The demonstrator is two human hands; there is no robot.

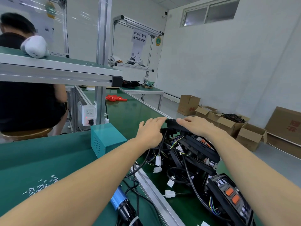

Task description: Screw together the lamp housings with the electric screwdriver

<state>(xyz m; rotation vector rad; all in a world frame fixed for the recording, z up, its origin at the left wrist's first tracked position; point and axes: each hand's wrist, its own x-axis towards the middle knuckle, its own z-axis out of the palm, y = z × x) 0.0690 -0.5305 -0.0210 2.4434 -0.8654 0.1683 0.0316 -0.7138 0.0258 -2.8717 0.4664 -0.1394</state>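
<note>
Both hands at far end of lamp housings (192, 154) stack, right of bench. Left hand (150, 130) flat, fingers straight, holding nothing; right hand (194, 125) resting on topmost housing. Electric screwdriver (123, 204) lies near-left, untouched, nearer left arm.

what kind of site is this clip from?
Most likely a small factory assembly line for vehicle lamps. Green-matted workbenches on aluminium framing, a stack of black lamp housings with wiring under both hands, an electric screwdriver beside loose screws, and open cartons along the wall.
</note>
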